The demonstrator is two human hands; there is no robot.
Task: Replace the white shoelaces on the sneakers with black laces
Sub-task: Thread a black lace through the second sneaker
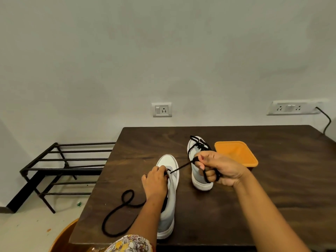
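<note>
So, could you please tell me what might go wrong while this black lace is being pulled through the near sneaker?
The right hand pulls the black lace taut; if the left hand slips off the near sneaker, the shoe may skid or tip. The loose tail lies in loops near the edge of the table; drawn through, a loop could perhaps tighten into a knot.
</note>
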